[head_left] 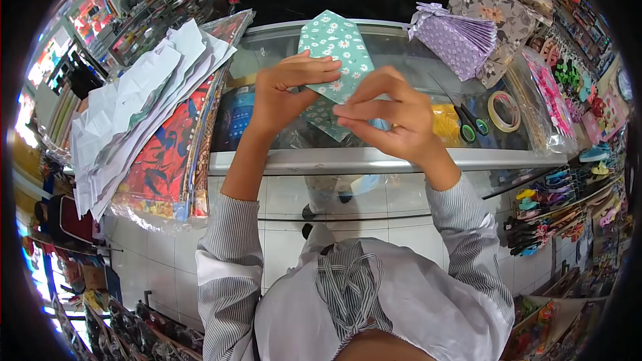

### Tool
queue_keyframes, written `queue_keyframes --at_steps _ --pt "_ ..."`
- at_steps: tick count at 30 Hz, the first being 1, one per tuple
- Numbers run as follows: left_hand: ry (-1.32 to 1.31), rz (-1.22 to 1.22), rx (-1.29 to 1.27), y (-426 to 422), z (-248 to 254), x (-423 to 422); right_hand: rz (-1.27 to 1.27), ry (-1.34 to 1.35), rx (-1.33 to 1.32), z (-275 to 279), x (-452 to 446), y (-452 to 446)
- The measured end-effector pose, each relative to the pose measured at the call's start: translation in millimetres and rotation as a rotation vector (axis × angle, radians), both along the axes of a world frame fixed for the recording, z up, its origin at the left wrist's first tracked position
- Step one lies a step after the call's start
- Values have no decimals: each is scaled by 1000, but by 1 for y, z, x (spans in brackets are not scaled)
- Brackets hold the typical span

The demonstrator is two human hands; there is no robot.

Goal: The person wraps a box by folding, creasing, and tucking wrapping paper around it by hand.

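Observation:
A folded piece of mint-green paper with white daisies [334, 37] lies on the glass counter, its pointed end away from me. My left hand [287, 87] rests on its left side, fingers stretched out flat and pressing it down. Over its lower right part is my right hand [394, 113], thumb and fingertips pinched together near the paper's near corner. Whatever sits in that pinch is too small or hidden to make out. Green-handled scissors [466, 132] and a roll of clear tape [503, 111] lie to the right of my right hand.
Crumpled white paper sheets [127, 113] lie over patterned wrapping paper [164, 160] on the left. A pleated purple paper bag [455, 40] and a brown floral one [501, 13] stand at the back right. The counter's metal front edge [321, 160] runs before me; packed shelves line both sides.

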State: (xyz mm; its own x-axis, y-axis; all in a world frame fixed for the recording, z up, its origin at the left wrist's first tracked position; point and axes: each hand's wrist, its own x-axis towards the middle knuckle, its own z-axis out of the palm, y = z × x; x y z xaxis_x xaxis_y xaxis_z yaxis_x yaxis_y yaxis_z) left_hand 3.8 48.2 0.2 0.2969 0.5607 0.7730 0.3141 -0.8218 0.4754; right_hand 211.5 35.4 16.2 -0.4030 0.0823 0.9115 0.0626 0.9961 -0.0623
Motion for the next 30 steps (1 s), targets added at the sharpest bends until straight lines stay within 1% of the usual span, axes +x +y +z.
queue_keyframes --at_steps 1,5,7,14,17,20,23,26,28,30 --pt "5 2 6 0 1 0 39 -1 -14 5 2 -1" --pt "6 -4 7 2 -3 -1 -162 -39 -65 12 4 10" --pt "20 -7 -6 2 -3 -1 -202 -83 -102 -1 3 21" --pt "49 42 16 -10 8 3 -138 -7 -140 -13 7 37" --pt "135 67 126 -7 7 -5 -154 22 -99 -18 6 37" --pt "105 13 77 -3 1 -9 -155 3 -76 -19 8 34" --pt "180 30 118 -6 7 -10 -145 -59 -100 -18 12 31" --pt "171 -104 31 -12 21 -15 -106 -89 -141 -15 15 26" --pt "168 -48 53 -7 11 -14 -58 -92 -166 -13 18 23" --pt "119 44 28 -9 7 -6 -103 -115 -147 -16 15 27"
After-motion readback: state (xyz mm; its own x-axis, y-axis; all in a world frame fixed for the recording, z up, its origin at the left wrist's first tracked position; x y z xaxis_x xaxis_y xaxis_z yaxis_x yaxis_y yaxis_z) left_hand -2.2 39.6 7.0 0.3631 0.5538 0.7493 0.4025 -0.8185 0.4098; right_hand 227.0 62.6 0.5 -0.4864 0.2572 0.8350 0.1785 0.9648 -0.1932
